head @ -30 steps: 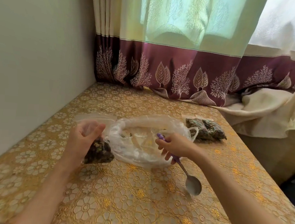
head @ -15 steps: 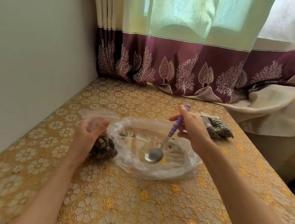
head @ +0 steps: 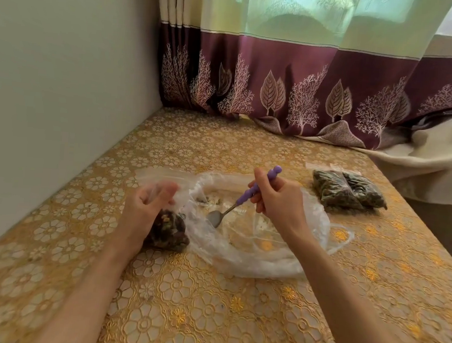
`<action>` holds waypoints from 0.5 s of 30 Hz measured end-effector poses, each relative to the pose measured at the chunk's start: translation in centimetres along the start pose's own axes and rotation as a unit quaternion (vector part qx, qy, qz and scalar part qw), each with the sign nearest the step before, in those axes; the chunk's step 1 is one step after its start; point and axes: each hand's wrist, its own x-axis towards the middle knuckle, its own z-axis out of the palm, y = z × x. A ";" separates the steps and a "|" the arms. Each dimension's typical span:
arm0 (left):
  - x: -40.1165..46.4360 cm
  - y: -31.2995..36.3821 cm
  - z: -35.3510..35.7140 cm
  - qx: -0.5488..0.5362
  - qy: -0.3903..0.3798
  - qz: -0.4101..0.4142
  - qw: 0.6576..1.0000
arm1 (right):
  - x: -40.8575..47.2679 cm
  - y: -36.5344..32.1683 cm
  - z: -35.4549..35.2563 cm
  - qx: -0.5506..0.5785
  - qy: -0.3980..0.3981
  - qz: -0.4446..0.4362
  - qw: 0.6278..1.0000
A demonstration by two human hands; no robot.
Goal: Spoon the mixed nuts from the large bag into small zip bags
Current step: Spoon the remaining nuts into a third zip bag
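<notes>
The large clear bag (head: 251,251) lies open and nearly flat in the middle of the table, with a few nuts (head: 211,200) left at its far side. My right hand (head: 276,202) grips the purple handle of a metal spoon (head: 216,216), whose bowl sits inside the large bag. My left hand (head: 146,205) holds up the open top of a small zip bag (head: 167,231) just left of the large bag. Dark mixed nuts fill its lower part.
Two filled small zip bags (head: 349,190) lie side by side at the right, near the table's right edge. A wall runs along the left side. A purple and green curtain (head: 293,90) hangs behind, and cream cloth (head: 436,161) drapes at the far right.
My right hand swung the spoon from outside the large bag's near edge up and into the bag, and its bowl has moved left toward the small bag. My left hand stays on the small bag.
</notes>
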 end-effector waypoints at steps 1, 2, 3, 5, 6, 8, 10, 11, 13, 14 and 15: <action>0.0 0.0 0.0 0.002 0.002 -0.004 1.000 | -0.1 -0.1 0.2 0.001 0.002 -0.006 1.000; 0.0 0.0 0.0 0.000 0.003 -0.009 1.000 | -0.3 -0.2 0.5 0.001 0.006 -0.011 1.000; 0.0 0.0 0.0 -0.006 0.001 -0.013 1.000 | -0.5 -0.2 0.6 -0.002 0.012 -0.017 1.000; 0.3 -0.2 0.0 -0.013 -0.004 -0.020 1.000 | -0.7 0.0 1.2 0.000 0.027 -0.016 0.999; 0.4 -0.3 0.1 -0.011 -0.006 -0.024 1.000 | -1.0 0.1 1.3 0.010 0.038 -0.006 0.999; 0.5 -0.5 0.1 -0.009 -0.001 -0.041 0.999 | -1.4 0.4 1.6 0.041 0.048 0.030 0.998; 0.5 -0.6 0.1 -0.002 0.006 -0.048 0.999 | -1.8 0.7 1.8 0.077 0.049 0.072 0.993; 0.5 -0.7 0.2 0.000 0.008 -0.049 0.999 | -1.9 0.9 2.0 0.095 0.050 0.090 0.990; 0.5 -0.7 0.1 -0.001 0.010 -0.055 0.998 | -1.9 1.2 2.4 0.123 0.049 0.119 0.984; 0.5 -0.7 0.1 -0.002 0.008 -0.058 0.998 | -1.9 1.2 2.6 0.135 0.047 0.132 0.981; 0.4 -0.7 0.1 -0.004 0.003 -0.058 0.998 | -1.9 1.3 2.8 0.148 0.046 0.146 0.977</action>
